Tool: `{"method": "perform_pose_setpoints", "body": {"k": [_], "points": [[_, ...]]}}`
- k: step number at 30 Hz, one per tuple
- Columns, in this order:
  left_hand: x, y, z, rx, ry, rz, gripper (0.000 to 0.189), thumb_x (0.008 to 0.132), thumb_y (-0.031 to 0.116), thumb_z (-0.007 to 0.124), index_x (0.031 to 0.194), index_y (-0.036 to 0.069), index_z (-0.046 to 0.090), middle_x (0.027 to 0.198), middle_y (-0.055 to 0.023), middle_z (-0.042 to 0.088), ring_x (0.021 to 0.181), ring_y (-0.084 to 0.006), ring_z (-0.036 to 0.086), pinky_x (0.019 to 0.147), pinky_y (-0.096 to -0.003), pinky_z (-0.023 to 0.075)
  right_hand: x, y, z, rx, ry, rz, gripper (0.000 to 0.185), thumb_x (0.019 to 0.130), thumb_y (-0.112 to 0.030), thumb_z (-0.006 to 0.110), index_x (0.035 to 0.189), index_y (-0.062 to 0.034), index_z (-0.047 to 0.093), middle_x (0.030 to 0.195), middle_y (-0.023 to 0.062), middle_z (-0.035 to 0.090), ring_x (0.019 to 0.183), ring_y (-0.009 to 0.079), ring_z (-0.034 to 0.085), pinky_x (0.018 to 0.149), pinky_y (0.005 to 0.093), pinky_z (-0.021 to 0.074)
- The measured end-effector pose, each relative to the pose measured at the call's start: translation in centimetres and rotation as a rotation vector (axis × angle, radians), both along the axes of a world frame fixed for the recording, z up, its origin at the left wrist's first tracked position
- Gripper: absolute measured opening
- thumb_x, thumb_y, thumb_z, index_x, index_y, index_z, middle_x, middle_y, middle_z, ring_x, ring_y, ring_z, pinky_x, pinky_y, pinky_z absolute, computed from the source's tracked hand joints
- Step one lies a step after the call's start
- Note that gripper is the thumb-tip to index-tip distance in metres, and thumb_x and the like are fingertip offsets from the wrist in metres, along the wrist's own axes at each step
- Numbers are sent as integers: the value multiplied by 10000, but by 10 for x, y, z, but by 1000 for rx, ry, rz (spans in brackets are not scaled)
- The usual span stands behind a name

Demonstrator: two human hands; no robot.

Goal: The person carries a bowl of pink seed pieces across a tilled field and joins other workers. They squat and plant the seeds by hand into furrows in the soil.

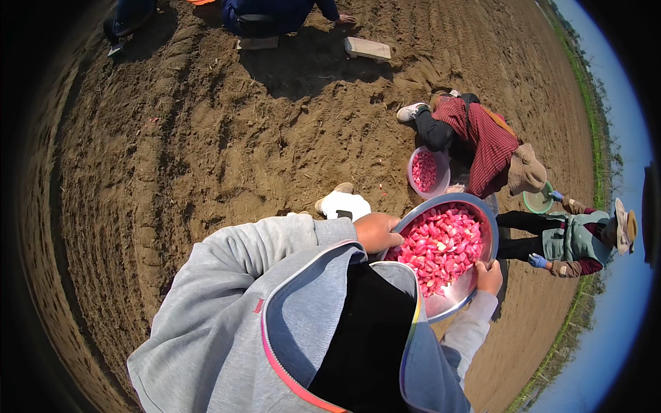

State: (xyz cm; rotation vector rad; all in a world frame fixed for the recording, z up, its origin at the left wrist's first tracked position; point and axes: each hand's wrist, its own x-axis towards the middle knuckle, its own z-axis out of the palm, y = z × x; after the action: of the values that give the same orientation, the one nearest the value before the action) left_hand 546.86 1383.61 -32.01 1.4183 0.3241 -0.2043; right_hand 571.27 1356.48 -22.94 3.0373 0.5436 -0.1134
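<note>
In front of my body I hold a round metal basin [459, 299] by opposite sides of its rim. It contains a heap of pink-red cloves [439, 245] that look like coated garlic. My left hand [376, 233] grips one side, thumb over the rim, its other fingers mostly hidden. On the opposite side my right hand [488, 277] holds the rim, thumb inside. The cloves lie towards the far and left side; bare metal shows near my right hand. Below the basin, something white [343, 205] and tan shoes [343, 188] show on the soil.
A pale plastic tub [439, 178] with similar cloves stands beside a bent-over person in red [480, 144]. Another person [573, 242] stands beyond, holding a green basin [538, 199]. Someone in dark blue [273, 18] sits low near a small wooden stool [367, 48]. Loose soil [237, 144] is furrowed.
</note>
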Motion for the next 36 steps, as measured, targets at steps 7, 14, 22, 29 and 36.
{"method": "perform_pose_setpoints", "body": {"k": [7,14,22,29,36], "points": [[28,50,-11,-3,63,58,242,832,230,612,969,31,617,779,-83,641,740,-148,597,707,-297,471,44,65,-18,36,54,72,308,714,-260,705,873,-30,575,847,183,639,820,354,613,729,409,463],[99,112,-43,-51,130,74,251,829,230,612,984,33,615,787,-69,642,750,-134,593,708,-289,465,124,138,-52,-54,131,75,311,712,-243,714,856,-19,555,838,197,633,808,369,608,708,426,463],[195,222,-37,-40,205,79,253,837,232,606,1006,45,619,788,-70,636,759,-143,596,728,-299,465,233,254,-60,-113,167,80,332,715,-261,712,853,-12,541,842,200,630,809,385,601,713,434,464],[241,320,-12,-109,280,181,253,837,205,604,1044,60,619,845,-29,645,789,-114,590,748,-268,459,299,386,-38,-116,174,160,312,709,-252,715,839,-25,546,811,197,630,799,380,605,698,441,460],[303,466,-8,-152,158,148,219,842,189,593,1004,43,616,803,-23,640,731,-101,584,690,-267,464,349,512,-17,-39,134,139,295,706,-249,712,832,-31,556,808,169,639,787,356,616,697,428,468]]}}
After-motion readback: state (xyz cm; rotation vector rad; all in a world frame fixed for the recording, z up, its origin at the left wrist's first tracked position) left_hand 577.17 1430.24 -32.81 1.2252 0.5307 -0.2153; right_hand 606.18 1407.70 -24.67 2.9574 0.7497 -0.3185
